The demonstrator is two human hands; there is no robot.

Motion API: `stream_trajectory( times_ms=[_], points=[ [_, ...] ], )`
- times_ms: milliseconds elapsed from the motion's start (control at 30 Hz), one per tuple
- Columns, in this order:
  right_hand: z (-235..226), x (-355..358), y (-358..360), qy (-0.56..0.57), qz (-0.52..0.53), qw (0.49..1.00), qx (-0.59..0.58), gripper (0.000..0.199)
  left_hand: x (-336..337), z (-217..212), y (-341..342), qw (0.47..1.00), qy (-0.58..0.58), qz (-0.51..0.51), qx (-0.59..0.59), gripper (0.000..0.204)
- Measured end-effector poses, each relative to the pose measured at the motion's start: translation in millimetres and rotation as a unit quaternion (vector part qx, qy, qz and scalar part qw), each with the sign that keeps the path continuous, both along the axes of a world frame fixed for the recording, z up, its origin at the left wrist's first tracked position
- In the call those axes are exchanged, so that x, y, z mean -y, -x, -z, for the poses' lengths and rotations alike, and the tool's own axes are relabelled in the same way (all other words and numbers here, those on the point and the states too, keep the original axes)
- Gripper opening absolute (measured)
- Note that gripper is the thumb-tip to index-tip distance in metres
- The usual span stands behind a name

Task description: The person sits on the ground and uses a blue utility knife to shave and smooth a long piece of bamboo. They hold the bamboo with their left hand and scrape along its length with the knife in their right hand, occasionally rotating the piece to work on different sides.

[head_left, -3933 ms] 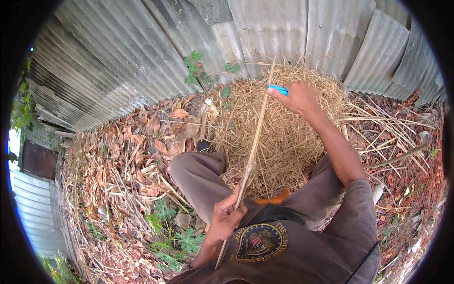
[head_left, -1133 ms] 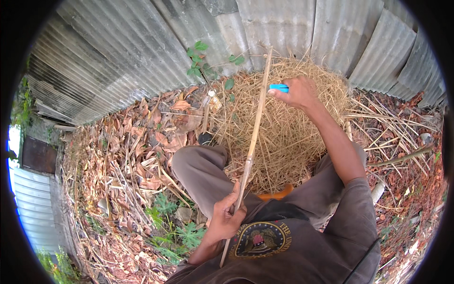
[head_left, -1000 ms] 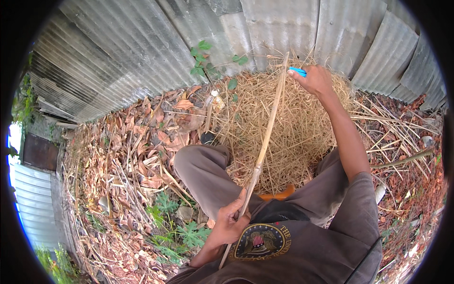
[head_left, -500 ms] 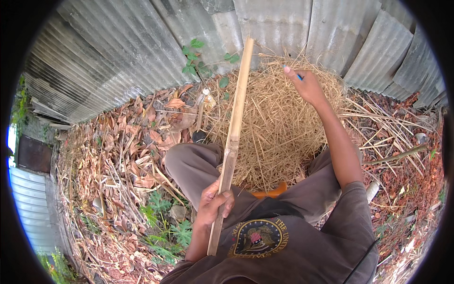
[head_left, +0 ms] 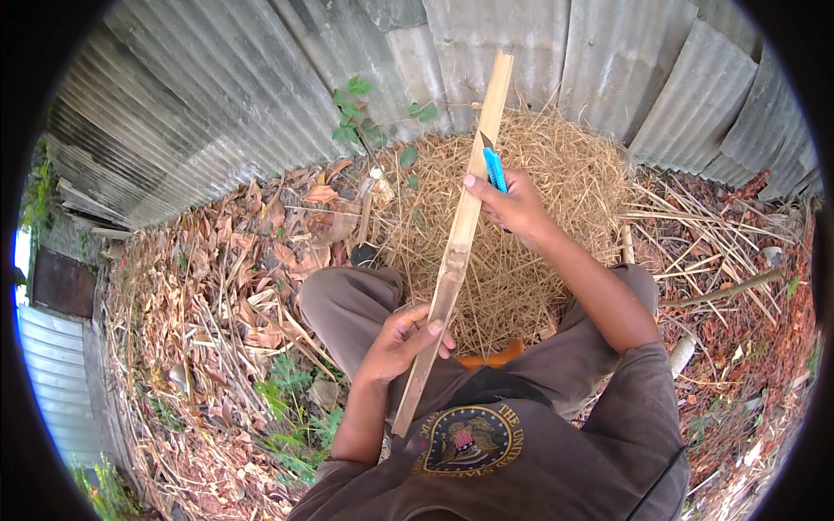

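Observation:
A long split bamboo strip (head_left: 465,217) slants up and away from my lap, pale at its far part and browner near a node. My left hand (head_left: 395,346) is closed around its lower part, thumb on top. My right hand (head_left: 521,210) grips a blue utility knife (head_left: 493,167), its dark blade out and overlapping the strip's upper part. The right thumb rests on the strip's face. Whether the blade bites into the bamboo I cannot tell.
Thin straw-coloured shavings (head_left: 565,161) lie heaped between my knees. Corrugated metal sheets (head_left: 217,95) stand beyond. Dry leaves (head_left: 239,252) cover the ground at left, with green weeds (head_left: 291,378). Loose sticks (head_left: 730,288) lie at right. Something orange (head_left: 495,356) shows beneath me.
My right hand has come down and left, bringing the knife to the strip. The strip's far end has swung right and farther away. My left hand has shifted slightly up and right.

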State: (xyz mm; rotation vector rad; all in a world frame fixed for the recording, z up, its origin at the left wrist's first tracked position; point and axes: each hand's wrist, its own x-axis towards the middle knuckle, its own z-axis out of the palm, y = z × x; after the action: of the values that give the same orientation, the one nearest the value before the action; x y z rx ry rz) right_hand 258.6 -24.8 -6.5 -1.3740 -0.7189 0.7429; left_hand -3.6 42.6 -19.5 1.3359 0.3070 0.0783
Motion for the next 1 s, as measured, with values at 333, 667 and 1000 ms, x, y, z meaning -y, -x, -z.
stream_trajectory(
  times_ms=[333,667,1000],
  points=[
    [-2.0,2.4,-5.1,0.103,0.011,0.952,0.288,0.055,0.6,-2.4,-58.7,0.989,0.120,-0.076,-0.031,0.037],
    [-11.9,17.5,29.0,0.229,-0.055,0.788,0.569,0.071,-4.7,-21.6,-48.1,0.990,-0.117,-0.065,-0.037,0.021],
    [9.5,4.1,5.6,0.093,0.033,0.749,0.655,0.078,2.0,-27.3,-39.3,0.951,-0.298,-0.084,-0.030,0.022]
  ],
)
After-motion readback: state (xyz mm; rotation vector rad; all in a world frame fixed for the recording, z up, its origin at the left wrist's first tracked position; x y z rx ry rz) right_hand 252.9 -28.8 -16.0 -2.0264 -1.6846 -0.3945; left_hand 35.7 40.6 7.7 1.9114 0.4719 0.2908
